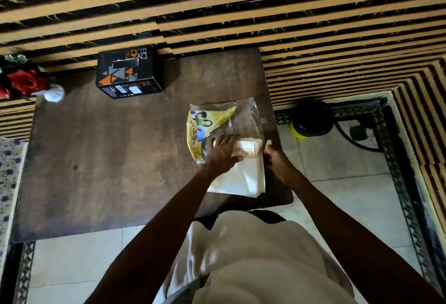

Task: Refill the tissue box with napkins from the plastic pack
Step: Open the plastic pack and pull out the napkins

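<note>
A clear plastic pack (224, 120) with a yellow printed panel lies on the right side of the dark wooden table (108, 154). A stack of white napkins (243, 178) sticks out of its near end toward me. My left hand (223, 150) lies flat on the pack and the top of the stack, fingers spread. My right hand (276, 159) touches the stack's right edge, fingers curled against it. A black tissue box (128, 72) with orange and grey triangles stands at the table's far edge, its top slot showing dark.
A red artificial flower (24, 82) and a crumpled white wrapper (54, 92) sit at the table's far left corner. A black and yellow container (311, 118) stands on the floor to the right. A striped wall runs behind.
</note>
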